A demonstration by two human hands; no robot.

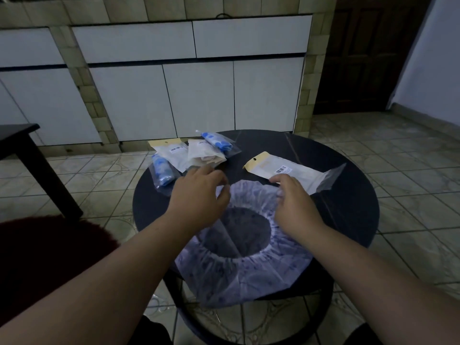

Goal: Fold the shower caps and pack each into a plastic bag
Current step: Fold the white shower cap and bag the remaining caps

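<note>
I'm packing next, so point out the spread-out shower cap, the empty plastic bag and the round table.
spread-out shower cap (254,272): head view, near gathered band.
empty plastic bag (302,176): head view, white middle panel.
round table (348,207): head view, bare dark top.

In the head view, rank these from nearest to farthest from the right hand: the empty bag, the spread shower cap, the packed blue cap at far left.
From the right hand:
1. Spread shower cap, under its fingers.
2. Empty bag, just beyond the fingertips.
3. Packed blue cap, across the table, far left.
</note>
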